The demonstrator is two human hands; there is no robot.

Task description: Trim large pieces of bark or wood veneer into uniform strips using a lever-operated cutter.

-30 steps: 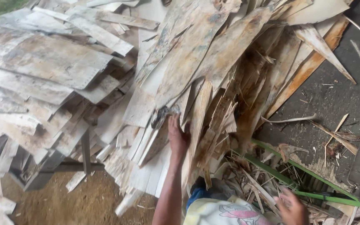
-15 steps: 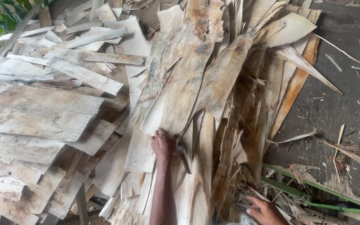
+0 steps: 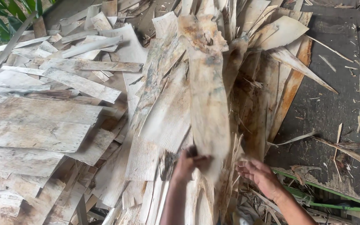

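The left hand point(image 3: 188, 163) grips the lower end of a long veneer strip point(image 3: 207, 96), fingers closed around it; the strip stands raised above the veneer pile point(image 3: 63, 125). The right hand point(image 3: 258, 175) hovers beside it, fingers spread wide, holding nothing.

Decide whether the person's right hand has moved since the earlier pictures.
Yes. The right hand has come up from the green strip, leftward, to beside the veneer strip that the left hand grips.
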